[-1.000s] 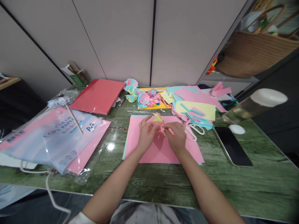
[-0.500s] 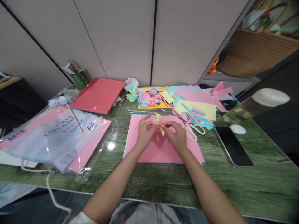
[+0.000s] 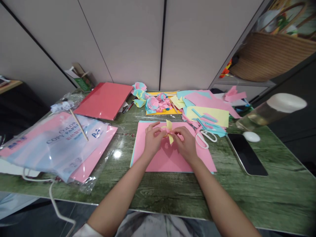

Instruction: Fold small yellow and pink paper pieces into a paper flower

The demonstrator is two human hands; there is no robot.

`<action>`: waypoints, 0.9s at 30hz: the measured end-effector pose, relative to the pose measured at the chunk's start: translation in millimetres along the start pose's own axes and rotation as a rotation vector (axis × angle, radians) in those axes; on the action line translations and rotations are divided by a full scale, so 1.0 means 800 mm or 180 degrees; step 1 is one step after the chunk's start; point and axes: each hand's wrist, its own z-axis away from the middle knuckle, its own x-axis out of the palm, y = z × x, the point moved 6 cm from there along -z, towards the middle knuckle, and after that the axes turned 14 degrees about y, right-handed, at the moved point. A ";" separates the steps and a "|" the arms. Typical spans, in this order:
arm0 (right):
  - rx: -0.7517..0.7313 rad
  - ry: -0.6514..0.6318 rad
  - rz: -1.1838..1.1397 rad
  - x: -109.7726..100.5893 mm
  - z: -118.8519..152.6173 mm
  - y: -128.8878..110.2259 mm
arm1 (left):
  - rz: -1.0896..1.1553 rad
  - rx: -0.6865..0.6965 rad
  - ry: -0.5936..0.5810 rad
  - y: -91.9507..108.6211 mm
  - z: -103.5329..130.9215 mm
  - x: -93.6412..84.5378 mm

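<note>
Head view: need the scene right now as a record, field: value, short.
left: left hand pinches the pink-and-yellow paper piece
right: right hand pinches the same piece, opposite side
under_hands: pink sheet, blue paper edges showing beneath
right_side: phone, screen dark; bottle with white lid
left_side: plastic packet marked COLOR COPY PAPER
behind: crumpled pink-and-blue paper
surface: green table

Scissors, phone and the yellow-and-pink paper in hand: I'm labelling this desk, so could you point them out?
Scissors (image 3: 201, 133): head view, where the white handle loops meet.
Phone (image 3: 247, 154): head view, on the dark screen.
Yellow-and-pink paper (image 3: 169, 125): head view, on its upper yellow tip.
</note>
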 end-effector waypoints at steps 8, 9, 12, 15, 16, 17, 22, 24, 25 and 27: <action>-0.0235 0.0031 0.0240 0.007 0.007 0.000 | 0.0328 -0.0280 0.0128 -0.012 0.002 0.004; -0.0218 0.0059 0.0282 0.007 0.007 0.001 | 0.0302 -0.0228 0.0245 -0.009 0.002 0.000; -0.0239 0.0274 0.0467 0.001 0.006 -0.001 | 0.0043 0.0107 0.0624 0.009 0.007 -0.015; -0.0453 0.0506 0.0606 -0.006 0.007 -0.008 | -0.0396 0.0617 0.0514 0.030 0.014 -0.017; -0.0558 0.0559 0.0611 -0.007 0.007 -0.010 | -0.0516 0.0737 0.0449 0.035 0.016 -0.016; -0.0668 0.0600 0.0603 -0.008 0.008 -0.013 | -0.0613 0.0821 0.0403 0.038 0.017 -0.015; -0.1134 0.0707 0.0682 -0.009 0.013 -0.019 | -0.0918 0.0957 0.0378 0.043 0.018 -0.013; -0.1230 0.0730 0.0753 -0.009 0.014 -0.021 | -0.0981 0.0959 0.0403 0.043 0.017 -0.013; -0.1252 0.0743 0.0784 -0.009 0.015 -0.022 | -0.1002 0.0949 0.0401 0.043 0.017 -0.013; -0.1270 0.0750 0.0816 -0.008 0.015 -0.025 | -0.1031 0.0907 0.0377 0.041 0.017 -0.012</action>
